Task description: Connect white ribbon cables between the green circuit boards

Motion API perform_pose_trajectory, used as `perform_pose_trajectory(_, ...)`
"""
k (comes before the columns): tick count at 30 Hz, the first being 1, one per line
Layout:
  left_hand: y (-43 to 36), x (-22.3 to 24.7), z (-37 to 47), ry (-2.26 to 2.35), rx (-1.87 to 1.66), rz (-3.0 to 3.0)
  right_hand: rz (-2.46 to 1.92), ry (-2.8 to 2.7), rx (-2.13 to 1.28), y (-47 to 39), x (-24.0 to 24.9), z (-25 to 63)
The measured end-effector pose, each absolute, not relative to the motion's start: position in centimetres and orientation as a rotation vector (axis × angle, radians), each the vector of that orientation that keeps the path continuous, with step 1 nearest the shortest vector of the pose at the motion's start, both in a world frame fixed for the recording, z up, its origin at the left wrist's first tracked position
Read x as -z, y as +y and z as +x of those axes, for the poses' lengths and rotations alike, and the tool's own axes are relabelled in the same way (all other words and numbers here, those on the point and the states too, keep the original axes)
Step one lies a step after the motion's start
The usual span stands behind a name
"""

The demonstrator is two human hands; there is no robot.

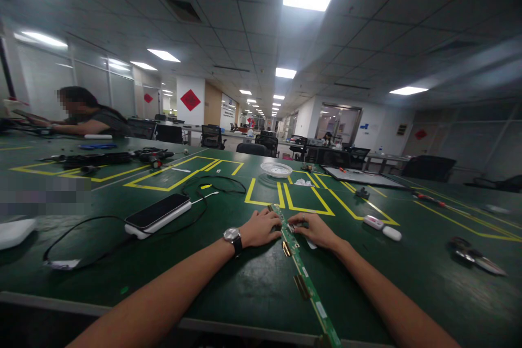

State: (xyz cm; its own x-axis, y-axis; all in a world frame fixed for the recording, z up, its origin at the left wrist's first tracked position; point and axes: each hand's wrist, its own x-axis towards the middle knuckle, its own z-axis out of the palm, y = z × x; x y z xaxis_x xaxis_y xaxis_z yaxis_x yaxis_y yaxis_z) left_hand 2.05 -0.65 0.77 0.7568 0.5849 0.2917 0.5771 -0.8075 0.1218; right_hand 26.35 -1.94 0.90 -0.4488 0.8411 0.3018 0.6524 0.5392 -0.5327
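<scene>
A long, narrow green circuit board (308, 277) lies on the green tabletop, running from between my hands toward the near edge. Gold-coloured flaps (302, 286) stick out from its left side. My left hand (261, 227), with a wristwatch (232, 235) at the wrist, holds the board's far part from the left, fingers curled against its edge. On the right, my right hand (313, 230) is closed, thumb and fingertips together at the board's edge on a small whitish piece too small to name. A white scrap (311, 245) shows beneath that hand.
Left of my hands lie a phone (159, 211) on a white block and a looping black cable (85, 223). Beyond are a white basket (276, 169) and yellow tape outlines. Earbud-like cases (373, 222) and a knife-like tool (477, 256) lie right. A person (87, 114) sits far left.
</scene>
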Motion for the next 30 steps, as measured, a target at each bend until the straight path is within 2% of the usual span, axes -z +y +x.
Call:
perform_pose_trajectory(8, -0.5, -0.5, 1.8, 0.920, -0.524, 2.934, -1.187, -2.257, -0.429, -2.0, -0.9, 26.5)
perform_pose_trajectory(15, 0.6, -1.4, 1.5, 1.132, -0.975, 2.822, -0.969, -2.422, -0.278, -3.4, -2.2, 24.5)
perform_pose_trajectory(19, 0.8, -1.4, 1.0, 1.176, -0.995, 2.842, -0.972, -2.634, -0.230, -3.0, -2.3, 23.6)
perform_pose_trajectory(24, 0.7, -1.1, 1.1, 1.182, -0.932, 2.889, -1.290, -2.610, 0.003, -1.4, -2.2, 26.3)
perform_pose_trajectory(30, 0.9, -1.1, 1.2, 1.167, -0.975, 2.896, -1.936, -2.369, 0.253, -0.7, -2.4, 30.4)
